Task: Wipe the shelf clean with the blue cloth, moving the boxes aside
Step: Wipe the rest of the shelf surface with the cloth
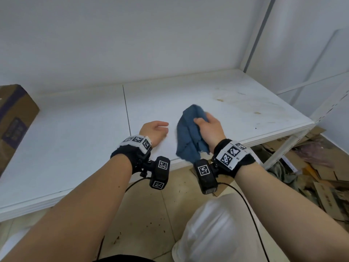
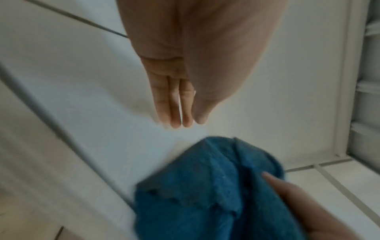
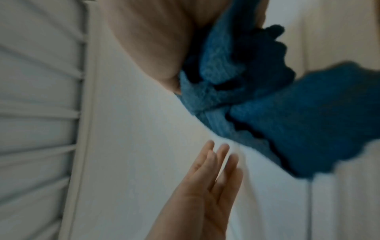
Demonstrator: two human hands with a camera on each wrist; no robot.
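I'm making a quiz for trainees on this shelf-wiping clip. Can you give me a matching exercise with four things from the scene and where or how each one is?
Things:
1. blue cloth
2. left hand
3. cardboard box
4. brownish stains

States:
A. far left end of the shelf
B. open, holding nothing
C. right part of the shelf, near the back
D. gripped by the right hand

Pairs: 1-D, 2-B, 3-A, 4-C

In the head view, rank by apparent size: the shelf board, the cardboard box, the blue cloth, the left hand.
1. shelf board, by far the largest.
2. cardboard box, though cut off by the frame edge, so its full extent is hidden.
3. blue cloth, bunched in the right hand.
4. left hand, slightly smaller than the cloth.
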